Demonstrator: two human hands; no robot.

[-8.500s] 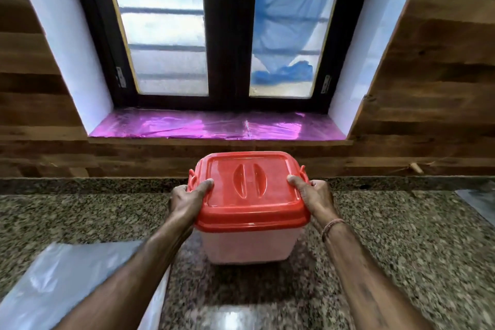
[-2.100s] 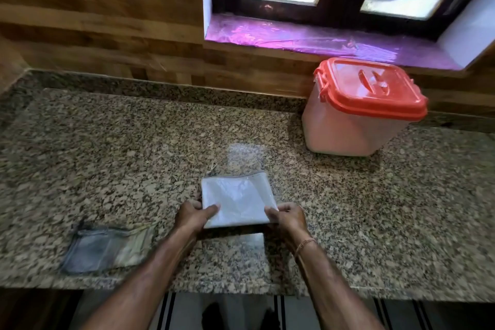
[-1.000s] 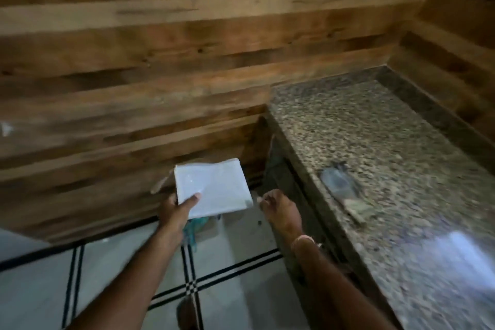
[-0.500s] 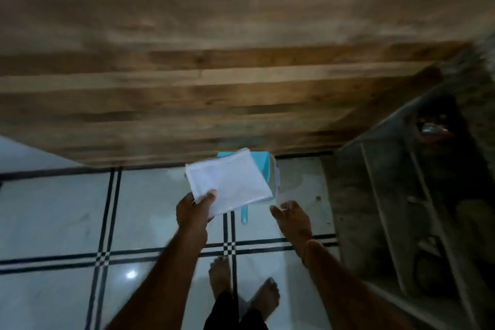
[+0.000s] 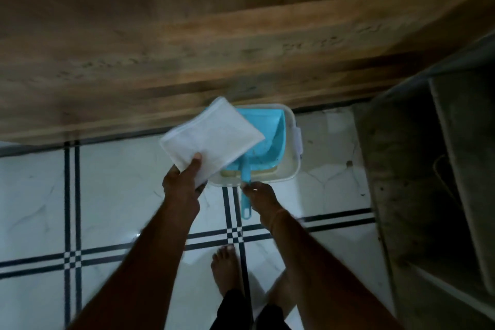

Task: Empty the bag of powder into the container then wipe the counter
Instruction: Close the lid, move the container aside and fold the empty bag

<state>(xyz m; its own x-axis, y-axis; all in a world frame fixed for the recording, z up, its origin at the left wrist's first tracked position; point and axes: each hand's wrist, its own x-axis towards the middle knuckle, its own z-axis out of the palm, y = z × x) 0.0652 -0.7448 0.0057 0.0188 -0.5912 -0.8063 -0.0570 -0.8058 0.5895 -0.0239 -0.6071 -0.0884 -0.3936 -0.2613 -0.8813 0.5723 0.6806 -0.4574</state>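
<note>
- So, view points straight down at a white tiled floor [image 5: 112, 195] with dark double lines, and a wooden plank wall [image 5: 187, 35] runs along its far edge.
- Left hand [image 5: 182, 185] is up off the floor, gripping the bag [image 5: 214, 136]. The thumb is on top at the bag's near corner and the fingers are underneath.
- The bag is white, flat and folded into a rough square. It's tilted and held in the air, over the left part of the tub.
- Blue dustpan [image 5: 270, 136] sits inside a white plastic tub [image 5: 293, 169], and the bag covers its left side. The tub stands on the floor right against the wall edge.
- The dustpan's handle [image 5: 246, 203] sticks out over the tub's near rim.
- Right hand [image 5: 261, 197] has its fingertips at that handle, just by the rim. Can't tell whether they've actually closed on it. There's a thin band on the wrist.
- Bare feet [image 5: 225, 268] stand on the tiles near the floor's bottom edge.
- Dark shelving [image 5: 428, 169] takes up the right side. It's too dim to make out what's on it.
</note>
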